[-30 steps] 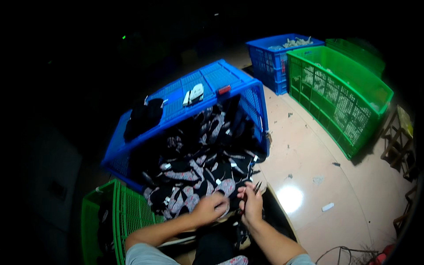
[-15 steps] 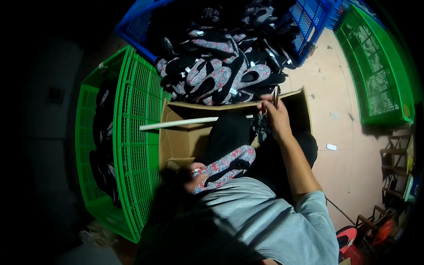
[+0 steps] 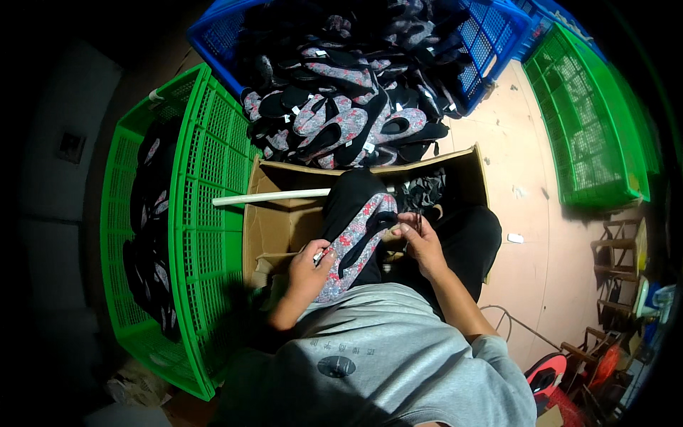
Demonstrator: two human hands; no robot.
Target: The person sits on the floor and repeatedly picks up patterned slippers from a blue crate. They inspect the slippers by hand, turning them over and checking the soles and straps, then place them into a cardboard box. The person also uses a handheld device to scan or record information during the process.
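At lower centre, the left hand (image 3: 307, 270) is holding a floral shoe upper (image 3: 346, 243) over the thigh; the right hand's (image 3: 425, 245) fingers are narrowing at its far rim, grip unclear. The person is seemingly working that rim, needing steadiness. The earlier frame is showing this right hand well apart from it.

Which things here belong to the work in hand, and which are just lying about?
Likely in the work:
floral cloth piece, held by the left hand, right hand at its edge
similar pieces piled at the blue crate

Seemingly just lying about:
white rod
small white object on the floor
red-and-black object, kind unclear
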